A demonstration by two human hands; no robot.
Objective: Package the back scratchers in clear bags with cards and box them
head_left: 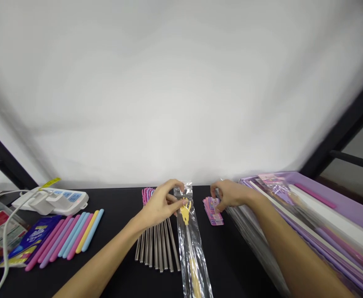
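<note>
Seemingly for steadiness, the bag (194, 242) was touched by the left hand (162, 203), the cards (213, 212) by the right hand (232, 193), though whether either was clamped could not be told.

Clear sleeve (197, 244): lower end cut off by the frame. Pink cards (212, 213): partly hidden by the right hand (231, 193), print illegibly small. Purple bin (349, 199): cropped at right.

The left hand (163, 203), right hand (231, 193) and forearms (113, 251) are bare.
</note>
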